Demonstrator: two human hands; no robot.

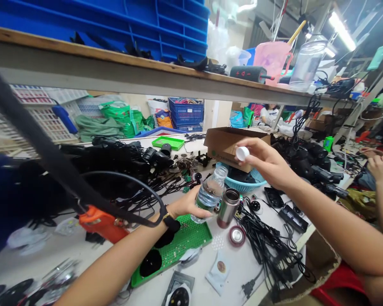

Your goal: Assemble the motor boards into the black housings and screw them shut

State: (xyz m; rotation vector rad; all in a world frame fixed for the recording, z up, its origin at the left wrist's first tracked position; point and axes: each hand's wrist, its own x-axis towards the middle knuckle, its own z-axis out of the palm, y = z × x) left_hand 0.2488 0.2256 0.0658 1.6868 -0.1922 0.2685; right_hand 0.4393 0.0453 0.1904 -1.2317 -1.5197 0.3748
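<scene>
My left hand [191, 205] is wrapped round a clear plastic water bottle [211, 189], uncapped and tilted slightly to the right. Between the thumb and fingers of my right hand [264, 159] is a white bottle cap [242, 153], held up to the right of the bottle's mouth. Just right of the bottle stands an open steel thermos flask [228, 208], upright on the table. Its round maroon-rimmed lid [237, 236] lies in front of it. Below my left wrist is a green perforated tray [187, 238] with small parts in it.
Black power cords [264, 242] lie heaped at the right. A light blue basket [242, 185] and a cardboard box [221, 144] stand behind the flask. An orange tool [102, 223] hangs at the left, below a wooden shelf [115, 57]. Another person's hand [381, 168] shows at the right edge.
</scene>
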